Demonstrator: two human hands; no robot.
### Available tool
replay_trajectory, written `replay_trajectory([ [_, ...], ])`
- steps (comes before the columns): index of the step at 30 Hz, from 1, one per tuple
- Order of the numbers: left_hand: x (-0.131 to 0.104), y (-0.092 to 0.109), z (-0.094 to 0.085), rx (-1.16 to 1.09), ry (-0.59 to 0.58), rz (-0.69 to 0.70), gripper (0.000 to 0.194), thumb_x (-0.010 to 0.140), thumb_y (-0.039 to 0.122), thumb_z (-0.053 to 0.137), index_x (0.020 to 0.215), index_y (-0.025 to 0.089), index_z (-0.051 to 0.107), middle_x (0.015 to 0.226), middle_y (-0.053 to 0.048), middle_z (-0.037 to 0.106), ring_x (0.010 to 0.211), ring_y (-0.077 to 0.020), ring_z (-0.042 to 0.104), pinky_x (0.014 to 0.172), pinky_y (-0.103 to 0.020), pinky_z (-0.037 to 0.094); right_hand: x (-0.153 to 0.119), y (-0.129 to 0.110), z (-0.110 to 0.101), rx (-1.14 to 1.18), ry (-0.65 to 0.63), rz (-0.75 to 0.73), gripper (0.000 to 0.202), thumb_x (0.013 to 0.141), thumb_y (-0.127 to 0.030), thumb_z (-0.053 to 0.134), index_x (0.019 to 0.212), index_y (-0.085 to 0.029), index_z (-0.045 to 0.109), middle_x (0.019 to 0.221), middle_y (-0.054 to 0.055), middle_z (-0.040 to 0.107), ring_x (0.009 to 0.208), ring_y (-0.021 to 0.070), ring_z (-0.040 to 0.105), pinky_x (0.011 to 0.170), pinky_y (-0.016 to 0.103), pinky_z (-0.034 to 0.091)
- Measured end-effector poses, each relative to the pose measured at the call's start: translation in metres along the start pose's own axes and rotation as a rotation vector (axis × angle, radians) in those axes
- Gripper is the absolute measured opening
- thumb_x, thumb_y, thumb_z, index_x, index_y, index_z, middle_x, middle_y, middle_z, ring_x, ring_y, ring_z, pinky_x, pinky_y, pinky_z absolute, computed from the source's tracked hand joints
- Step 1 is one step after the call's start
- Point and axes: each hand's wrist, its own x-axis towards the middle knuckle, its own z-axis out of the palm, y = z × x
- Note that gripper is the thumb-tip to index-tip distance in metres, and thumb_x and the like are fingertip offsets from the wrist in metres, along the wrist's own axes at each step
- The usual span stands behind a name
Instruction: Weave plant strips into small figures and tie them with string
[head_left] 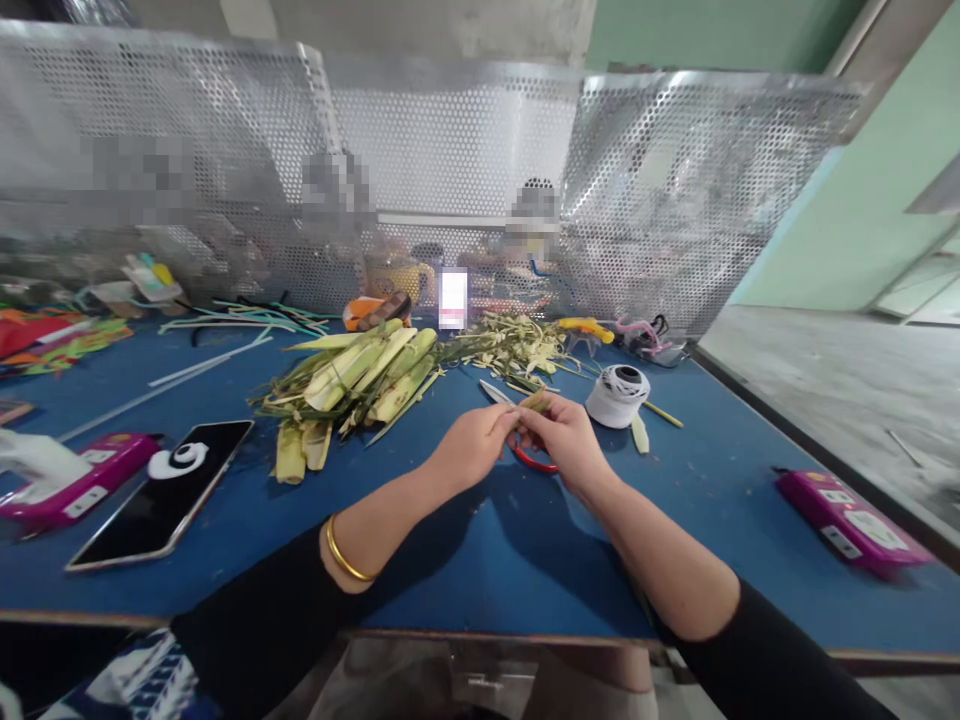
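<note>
Head view: left hand (471,445) and right hand (559,435) pinch leaf (535,401) beyond the surface's (495,600) near edge — slipping could nick either on scissors (496,392).

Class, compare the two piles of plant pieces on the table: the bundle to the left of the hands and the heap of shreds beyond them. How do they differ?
The bundle has mostly long, broad pieces; the heap has thin, small shreds.
The bundle's main pieces lie roughly alongside one another; the heap's are tangled.
The bundle reaches nearer the viewer; the heap lies farther back.
Both are pale yellow-green and rest on the blue table.
</note>
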Motion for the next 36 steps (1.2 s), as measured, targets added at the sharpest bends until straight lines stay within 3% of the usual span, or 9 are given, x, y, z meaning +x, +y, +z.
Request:
replay_trajectory([
  [7, -0.007, 0.005, 0.002, 0.5, -0.045, 0.067, 0.029, 0.096, 0.027, 0.033, 0.093, 0.015, 0.06, 0.092, -0.011, 0.066, 0.083, -0.0237, 0.063, 0.072, -0.03, 0.043, 0.0, -0.001, -0.003, -0.037, -0.06, 0.022, 0.025, 0.063, -0.04, 0.069, 0.059, -0.017, 0.058, 0.046, -0.005, 0.051, 0.038, 0.0067, 0.04, 0.04, 0.022, 0.029],
  [10, -0.007, 0.005, 0.001, 0.526, -0.056, 0.04, 0.03, 0.095, 0.025, 0.031, 0.089, 0.015, 0.059, 0.085, -0.01, 0.065, 0.079, -0.0237, 0.062, 0.069, -0.031, 0.041, 0.004, -0.011, -0.014, -0.176, -0.135, 0.069, 0.027, 0.064, -0.043, 0.067, 0.065, -0.017, 0.06, 0.054, -0.002, 0.058, 0.041, 0.0095, 0.047, 0.044, 0.025, 0.035],
  [13, -0.003, 0.001, -0.003, 0.331, 0.012, -0.004, 0.032, 0.094, 0.023, 0.031, 0.074, 0.018, 0.056, 0.072, -0.005, 0.061, 0.073, -0.0199, 0.058, 0.068, -0.029, 0.039, 0.007, -0.029, -0.036, -0.419, -0.016, -0.051, 0.027, 0.07, -0.044, 0.061, 0.08, -0.019, 0.062, 0.068, 0.001, 0.065, 0.052, 0.0131, 0.055, 0.053, 0.028, 0.041],
  [17, 0.004, -0.005, -0.011, -0.041, 0.104, -0.101, 0.029, 0.091, 0.023, 0.034, 0.068, 0.019, 0.052, 0.059, 0.001, 0.052, 0.059, -0.0136, 0.049, 0.06, -0.024, 0.036, -0.005, -0.048, -0.064, -1.156, 0.218, -0.103, 0.024, 0.077, -0.045, 0.058, 0.072, -0.022, 0.062, 0.062, 0.001, 0.062, 0.062, 0.0174, 0.057, 0.055, 0.028, 0.034],
  [21, 0.009, -0.007, -0.017, -0.415, 0.123, -0.288, 0.023, 0.09, 0.024, 0.038, 0.07, 0.018, 0.049, 0.057, 0.005, 0.042, 0.045, -0.0077, 0.032, 0.046, -0.02, 0.025, -0.036, -0.039, -0.071, -1.594, -0.029, 0.196, 0.034, 0.079, -0.053, 0.057, 0.067, -0.021, 0.061, 0.07, 0.006, 0.065, 0.068, 0.0219, 0.059, 0.052, 0.028, 0.027],
  [24, 0.01, -0.003, -0.02, -0.61, 0.09, -0.399, 0.022, 0.091, 0.022, 0.039, 0.071, 0.018, 0.048, 0.056, 0.007, 0.036, 0.041, -0.005, 0.024, 0.042, -0.019, 0.017, -0.058, -0.023, -0.069, -1.666, -0.17, 0.308, 0.023, 0.083, -0.039, 0.054, 0.071, -0.02, 0.06, 0.076, 0.008, 0.068, 0.073, 0.0233, 0.062, 0.053, 0.028, 0.026],
  [27, 0.009, 0.002, -0.024, -0.74, 0.077, -0.459, 0.023, 0.093, 0.019, 0.039, 0.072, 0.017, 0.047, 0.055, 0.007, 0.034, 0.039, -0.0032, 0.022, 0.04, -0.017, 0.013, -0.073, -0.012, -0.075, -1.618, -0.163, 0.292, 0.016, 0.084, -0.021, 0.045, 0.073, -0.021, 0.057, 0.074, 0.006, 0.067, 0.07, 0.0207, 0.062, 0.054, 0.027, 0.026],
  [32, 0.007, 0.004, -0.029, -0.969, 0.015, -0.53, 0.022, 0.093, 0.015, 0.04, 0.073, 0.015, 0.049, 0.055, 0.006, 0.039, 0.038, -0.0025, 0.03, 0.038, -0.015, 0.02, -0.087, -0.02, -0.094, -1.411, 0.13, 0.073, 0.015, 0.089, -0.027, 0.035, 0.085, -0.022, 0.049, 0.07, 0.003, 0.066, 0.059, 0.0174, 0.06, 0.054, 0.026, 0.033],
  [36, 0.012, 0.0, -0.032, -0.946, 0.053, -0.554, 0.022, 0.093, 0.015, 0.04, 0.074, 0.015, 0.05, 0.063, 0.001, 0.056, 0.048, -0.0066, 0.05, 0.044, -0.017, 0.038, -0.076, -0.051, -0.078, -1.428, 0.092, -0.167, 0.014, 0.088, -0.031, 0.039, 0.09, -0.025, 0.051, 0.077, 0.001, 0.067, 0.058, 0.0167, 0.058, 0.053, 0.026, 0.031],
])
